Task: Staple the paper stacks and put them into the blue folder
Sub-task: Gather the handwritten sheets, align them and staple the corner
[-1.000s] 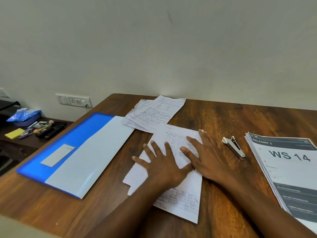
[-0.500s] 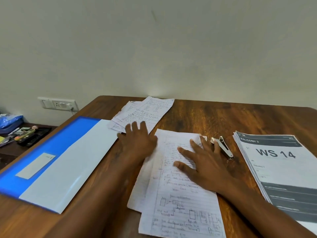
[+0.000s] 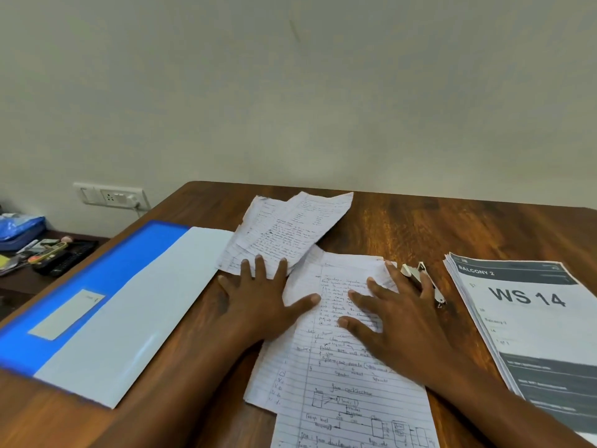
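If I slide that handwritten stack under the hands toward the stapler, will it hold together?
Probably not. The handwritten stack is already fanned, its lower sheets sticking out at the left, so it would likely shear. Thin lined sheets should flop if lifted by one edge. Both the left hand and right hand lie flat on it.

On the printed stack at the right of the worktop, "BALCONY 2" was printed in white on the dark top band, and "WS 14" in large black letters below it; the smaller lines beneath were too blurred to be read. The lined sheets in the middle were covered with handwriting and small box diagrams, of which no word could be made out with certainty. The label on the blue folder could not be read.
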Motion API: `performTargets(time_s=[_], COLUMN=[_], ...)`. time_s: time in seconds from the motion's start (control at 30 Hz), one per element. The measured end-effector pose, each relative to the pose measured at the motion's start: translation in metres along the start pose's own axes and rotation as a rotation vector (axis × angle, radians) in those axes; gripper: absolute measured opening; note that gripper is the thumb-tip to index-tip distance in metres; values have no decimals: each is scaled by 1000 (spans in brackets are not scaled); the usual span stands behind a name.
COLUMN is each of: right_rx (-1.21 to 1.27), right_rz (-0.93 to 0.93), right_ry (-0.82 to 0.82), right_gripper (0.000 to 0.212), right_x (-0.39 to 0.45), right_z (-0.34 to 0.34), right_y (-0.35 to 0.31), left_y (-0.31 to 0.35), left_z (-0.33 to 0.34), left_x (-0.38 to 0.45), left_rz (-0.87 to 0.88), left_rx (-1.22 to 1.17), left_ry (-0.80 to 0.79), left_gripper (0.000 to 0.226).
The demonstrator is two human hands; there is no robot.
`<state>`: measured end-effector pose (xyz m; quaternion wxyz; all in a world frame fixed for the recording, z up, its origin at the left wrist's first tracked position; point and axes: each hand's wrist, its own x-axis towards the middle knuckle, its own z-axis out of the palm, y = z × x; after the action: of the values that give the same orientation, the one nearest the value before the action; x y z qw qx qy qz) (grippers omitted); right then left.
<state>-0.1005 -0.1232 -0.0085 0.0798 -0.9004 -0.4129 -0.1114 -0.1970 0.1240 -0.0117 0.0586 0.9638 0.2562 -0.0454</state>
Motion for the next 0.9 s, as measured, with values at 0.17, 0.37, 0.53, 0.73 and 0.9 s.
performTargets(time_s=[0.17, 0.37, 0.53, 0.73, 0.9], right_rx=[9, 15, 73, 390, 520], right_rz=[25, 35, 30, 258, 382], right_ry=[-15, 19, 155, 338, 330], right_gripper=[77, 72, 64, 69, 96], right_x=[-12, -26, -31, -27, -25], right_z=[-5, -6, -4, -5, -9], right_y=[13, 24, 25, 31, 32], left_y=[13, 32, 37, 22, -4], left_z=[3, 0, -10, -24, -23], left_x=[-30, -71, -98, -70, -34], left_rz=[9, -26, -39, -17, 107], left_rx=[14, 74, 124, 67, -41], left_ry=[-13, -3, 66, 152, 116], left_gripper=[124, 111, 103, 79, 79])
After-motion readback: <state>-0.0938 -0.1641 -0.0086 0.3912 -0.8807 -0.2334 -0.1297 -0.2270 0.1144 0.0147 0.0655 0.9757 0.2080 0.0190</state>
